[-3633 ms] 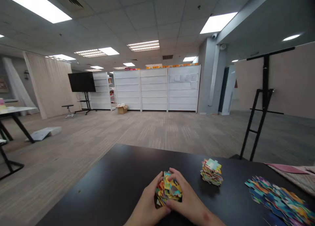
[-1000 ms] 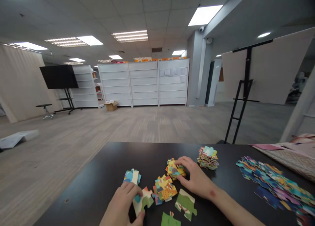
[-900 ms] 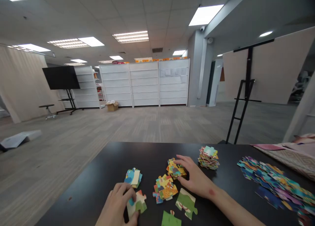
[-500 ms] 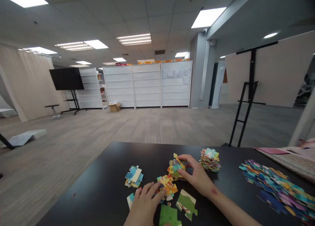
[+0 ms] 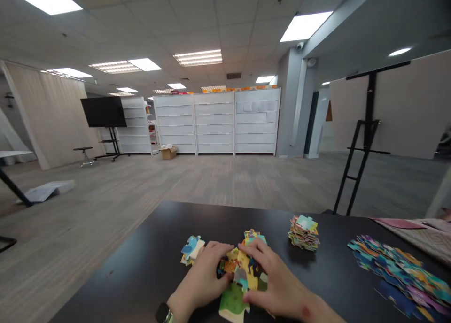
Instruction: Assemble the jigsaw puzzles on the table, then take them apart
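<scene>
Near the front of the black table, my left hand (image 5: pixel 206 277) curves its fingers and thumb around an orange and yellow jigsaw piece (image 5: pixel 230 264). Close beside it, my right hand (image 5: pixel 278 278) grips a yellow and teal jigsaw piece (image 5: pixel 251 271) between thumb and fingers. The two held pieces nearly meet or touch; the hands hide their exact contact. Below them lies a green jigsaw piece (image 5: pixel 232 303), partly covered. Another green piece shows a little under my right hand. A small pile of jigsaw pieces (image 5: pixel 256 237) sits just beyond my fingertips.
Left of my hands is a small blue and cream pile of pieces (image 5: pixel 192 248). A tall stack of pieces (image 5: pixel 303 233) stands to the right. Farther right spreads a large colourful heap of pieces (image 5: pixel 405 269), with a patterned cloth (image 5: pixel 416 236) behind it on the black table (image 5: pixel 141 266).
My right hand has come back from the far pile toward me with a yellow piece. My left hand has moved forward and right, and the hands are now close together.
</scene>
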`<state>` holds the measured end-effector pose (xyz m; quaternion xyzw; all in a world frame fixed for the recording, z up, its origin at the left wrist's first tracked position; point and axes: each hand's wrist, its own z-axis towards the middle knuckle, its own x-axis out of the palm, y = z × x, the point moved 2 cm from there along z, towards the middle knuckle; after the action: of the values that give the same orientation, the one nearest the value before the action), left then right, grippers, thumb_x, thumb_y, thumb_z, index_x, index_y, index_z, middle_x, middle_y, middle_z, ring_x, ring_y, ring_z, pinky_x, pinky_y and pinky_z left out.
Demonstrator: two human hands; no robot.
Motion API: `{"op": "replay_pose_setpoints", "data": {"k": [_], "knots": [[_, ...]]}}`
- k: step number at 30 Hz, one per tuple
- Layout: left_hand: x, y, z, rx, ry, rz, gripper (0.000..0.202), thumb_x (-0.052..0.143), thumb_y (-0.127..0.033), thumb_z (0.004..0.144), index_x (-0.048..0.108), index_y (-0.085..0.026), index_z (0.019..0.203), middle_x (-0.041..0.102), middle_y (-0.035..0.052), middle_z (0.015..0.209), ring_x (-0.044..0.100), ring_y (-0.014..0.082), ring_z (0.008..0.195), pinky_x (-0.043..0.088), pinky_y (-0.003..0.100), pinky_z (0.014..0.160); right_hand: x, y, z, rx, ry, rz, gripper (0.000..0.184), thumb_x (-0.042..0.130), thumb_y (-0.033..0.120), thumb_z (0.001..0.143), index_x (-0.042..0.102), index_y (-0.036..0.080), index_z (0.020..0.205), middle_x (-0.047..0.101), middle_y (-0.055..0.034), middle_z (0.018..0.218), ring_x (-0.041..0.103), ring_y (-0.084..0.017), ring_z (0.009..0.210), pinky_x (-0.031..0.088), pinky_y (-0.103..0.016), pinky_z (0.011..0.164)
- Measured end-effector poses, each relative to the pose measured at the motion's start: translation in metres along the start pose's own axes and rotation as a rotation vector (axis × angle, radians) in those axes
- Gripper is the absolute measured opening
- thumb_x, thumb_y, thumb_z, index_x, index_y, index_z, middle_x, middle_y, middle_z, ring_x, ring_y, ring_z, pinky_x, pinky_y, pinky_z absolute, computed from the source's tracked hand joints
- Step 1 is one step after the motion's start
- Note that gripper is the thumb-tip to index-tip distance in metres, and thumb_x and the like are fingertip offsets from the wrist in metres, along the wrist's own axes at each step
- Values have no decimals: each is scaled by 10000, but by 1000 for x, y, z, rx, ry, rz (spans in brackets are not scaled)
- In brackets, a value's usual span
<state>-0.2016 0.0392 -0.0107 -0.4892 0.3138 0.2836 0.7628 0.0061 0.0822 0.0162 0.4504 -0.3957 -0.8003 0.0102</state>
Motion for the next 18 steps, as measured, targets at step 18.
{"op": "replay_pose_setpoints", "data": {"k": [18], "knots": [[-42,20,-62,-93,-159,-144,609,657,-118,788,526,-278,1361,524,74,1303,569,251,1132,477,359,1004,14,24,-4,-22,310,0,661,841,337,647,610,188,1248,634,-128,1299,583,-309,1174,458,-415,1036]]}}
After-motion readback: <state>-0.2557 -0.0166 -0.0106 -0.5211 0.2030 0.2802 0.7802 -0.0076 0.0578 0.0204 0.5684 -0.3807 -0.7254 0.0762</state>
